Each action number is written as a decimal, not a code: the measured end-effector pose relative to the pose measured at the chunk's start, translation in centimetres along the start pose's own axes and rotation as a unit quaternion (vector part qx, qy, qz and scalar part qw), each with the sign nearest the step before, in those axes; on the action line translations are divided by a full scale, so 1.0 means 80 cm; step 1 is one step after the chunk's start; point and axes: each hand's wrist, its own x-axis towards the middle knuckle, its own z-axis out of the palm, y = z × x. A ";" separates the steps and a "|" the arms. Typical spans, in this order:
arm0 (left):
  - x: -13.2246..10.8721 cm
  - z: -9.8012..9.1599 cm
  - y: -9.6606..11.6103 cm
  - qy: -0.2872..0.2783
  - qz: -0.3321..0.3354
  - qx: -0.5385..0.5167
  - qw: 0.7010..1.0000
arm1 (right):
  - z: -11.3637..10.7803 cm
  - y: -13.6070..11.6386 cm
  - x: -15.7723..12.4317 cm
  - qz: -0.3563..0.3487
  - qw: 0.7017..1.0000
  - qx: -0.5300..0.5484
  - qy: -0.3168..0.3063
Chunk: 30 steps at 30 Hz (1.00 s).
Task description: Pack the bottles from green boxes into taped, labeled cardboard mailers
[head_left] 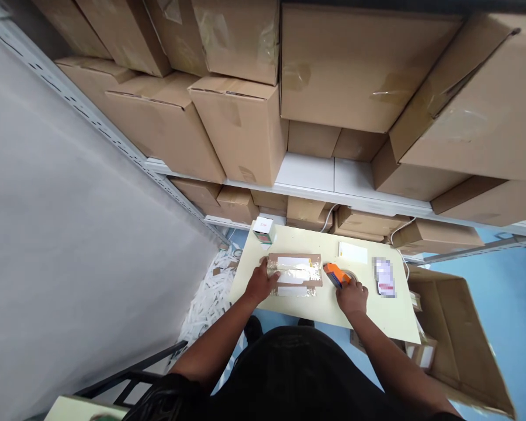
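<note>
A small flat cardboard box (318, 275) with white paper strips and shiny clear tape across it lies on the pale table. My left hand (259, 283) grips its left end, the thumb lying on top. Just right of the box, my right hand (352, 298) is closed around an orange and dark tape dispenser (335, 273). The dispenser's front end points toward the box, with a small gap between them. Part of its tape roll shows behind my fingers.
On the table (298, 237) stand a small white-and-green box (263, 230), a white label sheet (353, 252) and a phone (384, 277). Shelves of cartons (333, 64) rise behind. A large open carton (447, 327) is at right; paper strips (206, 298) cover the floor left.
</note>
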 end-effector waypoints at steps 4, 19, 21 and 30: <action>-0.024 -0.007 -0.002 -0.025 0.042 -0.056 0.997 | -0.012 -0.028 -0.016 -0.023 0.964 0.264 -0.026; -0.097 0.018 -0.021 -0.044 0.013 -0.331 0.943 | 0.004 -0.069 -0.085 0.003 0.879 0.472 -0.071; -0.094 0.030 -0.032 -0.060 -0.032 -0.327 0.943 | 0.029 -0.072 -0.091 0.029 0.879 0.467 -0.093; -0.044 0.024 -0.034 -0.032 -0.107 -0.209 0.972 | 0.029 -0.056 -0.049 0.071 0.874 0.469 -0.104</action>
